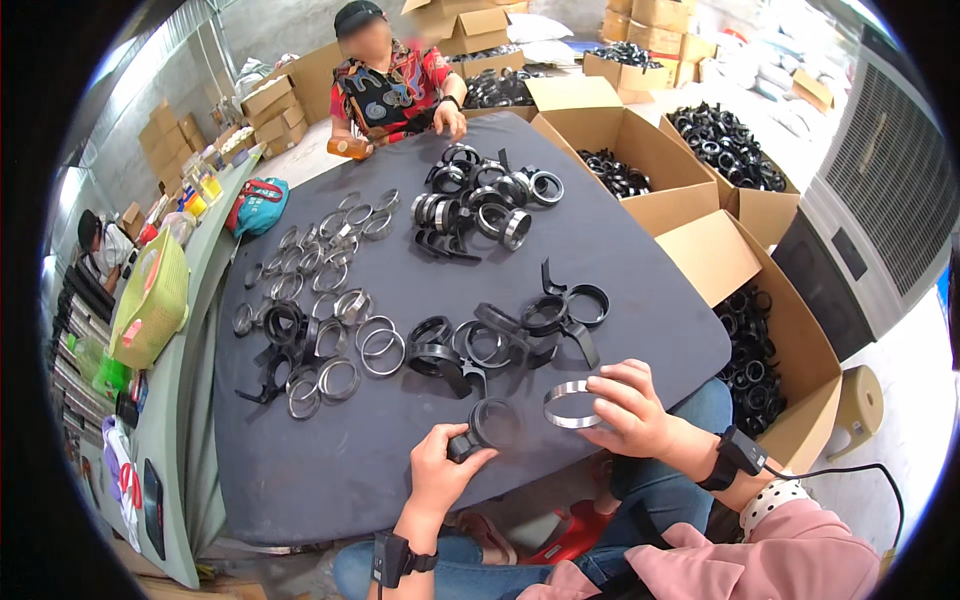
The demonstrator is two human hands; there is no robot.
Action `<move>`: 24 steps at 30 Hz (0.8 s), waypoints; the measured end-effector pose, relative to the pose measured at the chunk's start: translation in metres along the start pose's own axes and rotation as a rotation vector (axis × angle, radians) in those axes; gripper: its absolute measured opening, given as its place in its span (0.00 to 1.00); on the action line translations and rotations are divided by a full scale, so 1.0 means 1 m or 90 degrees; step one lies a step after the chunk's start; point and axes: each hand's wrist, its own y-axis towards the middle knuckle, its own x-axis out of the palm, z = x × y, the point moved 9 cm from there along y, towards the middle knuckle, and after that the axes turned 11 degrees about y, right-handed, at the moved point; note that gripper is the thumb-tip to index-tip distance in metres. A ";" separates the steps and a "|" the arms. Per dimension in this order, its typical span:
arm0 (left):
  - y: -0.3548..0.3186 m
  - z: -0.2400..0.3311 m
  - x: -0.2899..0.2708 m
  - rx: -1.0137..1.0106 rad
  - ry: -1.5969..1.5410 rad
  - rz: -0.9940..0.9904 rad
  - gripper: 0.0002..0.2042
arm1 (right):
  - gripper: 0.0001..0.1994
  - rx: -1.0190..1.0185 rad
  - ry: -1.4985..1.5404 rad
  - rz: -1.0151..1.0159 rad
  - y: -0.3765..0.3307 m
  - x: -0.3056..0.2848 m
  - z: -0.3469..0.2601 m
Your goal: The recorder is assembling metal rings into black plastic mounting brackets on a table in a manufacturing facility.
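Observation:
Near the table's front edge, my left hand (447, 468) is closed on a black plastic ring (494, 424), gripping it by its tab. To its right, my right hand (632, 410) pinches a shiny metal ring (572, 405) between thumb and fingers. The two rings are apart. Just beyond them lies a loose group of black rings with curved handles (545, 315). Several bare metal rings (340, 378) spread over the left half of the table, with a few black rings (285, 325) among them. Farther back sits a heap of black rings with metal bands (490, 195).
Dark grey cloth covers the table (330, 480). Across it, a co-worker (390, 80) holds a brown object (348, 148). Cardboard boxes of black rings (757, 350) line the right side, near a large air cooler (870, 190). A side bench at left carries a yellow-green basket (150, 300).

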 end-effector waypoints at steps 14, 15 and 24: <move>-0.002 0.003 0.002 0.015 -0.016 -0.014 0.23 | 0.49 0.245 0.271 0.164 -0.027 -0.008 0.031; -0.001 0.003 0.002 0.012 -0.014 -0.019 0.23 | 0.49 0.257 0.225 0.116 -0.027 -0.005 0.033; -0.001 0.003 0.003 0.006 -0.017 -0.037 0.23 | 0.46 0.491 -0.082 -0.277 -0.051 0.041 0.041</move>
